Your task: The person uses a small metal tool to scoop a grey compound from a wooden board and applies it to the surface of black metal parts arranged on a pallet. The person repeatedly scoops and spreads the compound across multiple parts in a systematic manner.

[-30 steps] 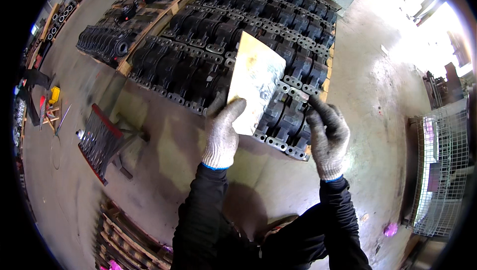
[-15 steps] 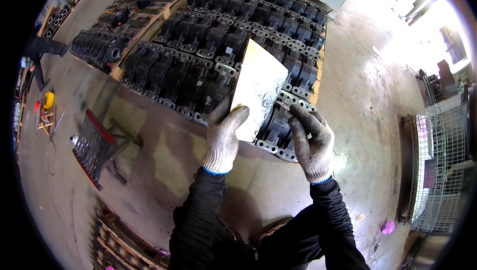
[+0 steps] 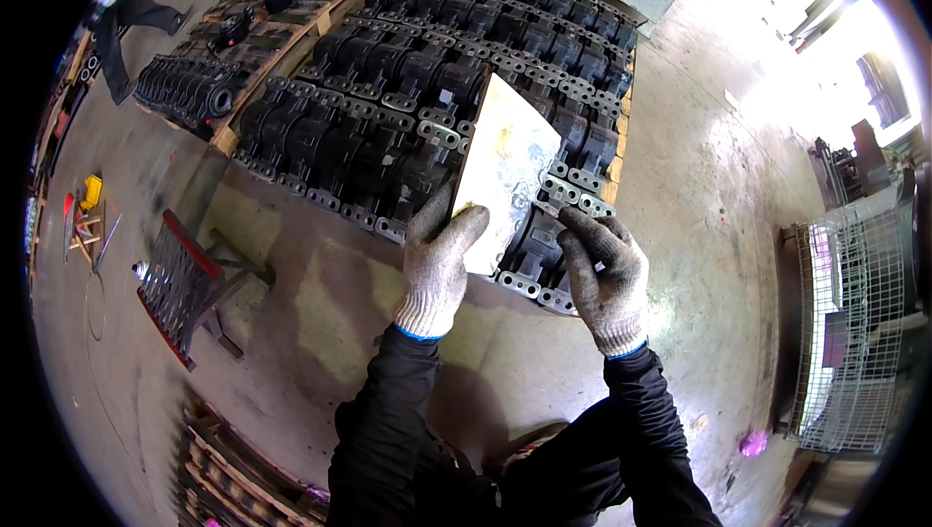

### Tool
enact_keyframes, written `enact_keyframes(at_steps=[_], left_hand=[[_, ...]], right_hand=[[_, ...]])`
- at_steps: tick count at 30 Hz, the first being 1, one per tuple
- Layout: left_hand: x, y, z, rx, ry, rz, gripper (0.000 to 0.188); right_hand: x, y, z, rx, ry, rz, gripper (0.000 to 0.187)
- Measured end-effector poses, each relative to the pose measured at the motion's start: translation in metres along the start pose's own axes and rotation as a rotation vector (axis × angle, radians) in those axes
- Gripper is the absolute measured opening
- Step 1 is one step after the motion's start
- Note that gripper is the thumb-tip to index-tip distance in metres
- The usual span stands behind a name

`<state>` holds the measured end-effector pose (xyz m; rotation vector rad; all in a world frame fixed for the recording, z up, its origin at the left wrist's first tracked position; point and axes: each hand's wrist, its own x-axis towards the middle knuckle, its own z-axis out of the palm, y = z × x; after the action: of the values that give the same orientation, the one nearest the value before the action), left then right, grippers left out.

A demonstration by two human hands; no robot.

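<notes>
My left hand (image 3: 434,260), in a grey knit glove, is closed on the lower left edge of a flat panel (image 3: 505,173). The panel's face is pale and shiny, with silvery smears, and it tilts upward in front of me. Beside its right edge, my right hand (image 3: 612,279), also gloved, pinches thumb and forefinger together. A small thin tip (image 3: 547,208) shows at those fingertips, too small to name. Behind and below the panel lie rows of black ribbed metal castings (image 3: 374,163) with drilled flanges, partly hidden by it.
A wooden pallet (image 3: 320,27) with more black parts stands at the far left, and another person's dark-clothed leg (image 3: 112,42) is beyond it. Left of me is a red-edged metal step stand (image 3: 184,275); stacked pallets (image 3: 238,469) lie lower left. A wire cage (image 3: 854,333) stands right.
My right hand has shifted slightly left, nearer the panel. My left hand and the panel have hardly moved. The other person at the far left has stepped farther away.
</notes>
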<state>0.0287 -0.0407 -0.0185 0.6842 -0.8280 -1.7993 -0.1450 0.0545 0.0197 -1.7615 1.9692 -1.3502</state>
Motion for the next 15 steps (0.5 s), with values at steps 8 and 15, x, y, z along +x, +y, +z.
enact_keyframes(at_steps=[8,15], left_hand=[[-0.002,0.001,0.002,0.019,0.007,0.012,0.043],[-0.001,0.0,0.003,0.02,0.009,0.042,0.039]], right_hand=[[-0.002,0.001,0.003,-0.004,-0.013,0.0,0.026],[-0.002,0.002,0.006,0.046,0.004,0.041,0.024]])
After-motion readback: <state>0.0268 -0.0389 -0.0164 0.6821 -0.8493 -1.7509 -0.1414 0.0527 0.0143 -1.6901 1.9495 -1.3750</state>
